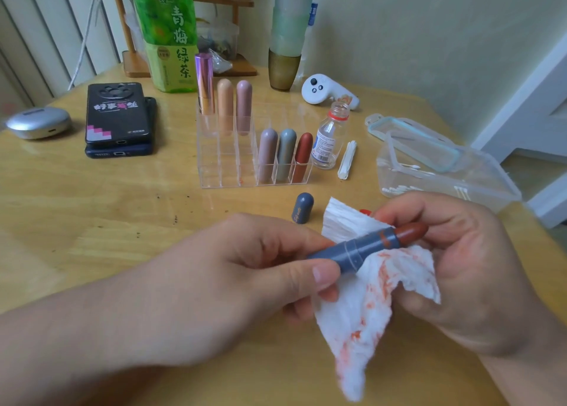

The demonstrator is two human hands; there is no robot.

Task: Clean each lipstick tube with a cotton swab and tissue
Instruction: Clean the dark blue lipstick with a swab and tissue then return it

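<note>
My left hand (pixel 245 283) pinches the base of an uncapped blue-grey lipstick tube (pixel 362 247), which lies level with its brick-red bullet pointing right. My right hand (pixel 460 270) holds a white tissue (pixel 368 307) smeared with orange-red marks, bunched around and under the tube's upper end. The tube's blue-grey cap (pixel 302 207) stands on the table just behind. A clear acrylic organizer (pixel 227 166) holds several capped lipsticks, among them a red one (pixel 303 157). Cotton swabs (pixel 399 189) lie in a clear plastic box.
A small open glass bottle (pixel 329 135) and a bundle of white sticks (pixel 347 160) stand right of the organizer. Two stacked phones (pixel 118 120), a silver case (pixel 38 122), a green tea bottle (pixel 168 34), a white controller (pixel 322 91) and the box lid (pixel 411 138) lie farther back.
</note>
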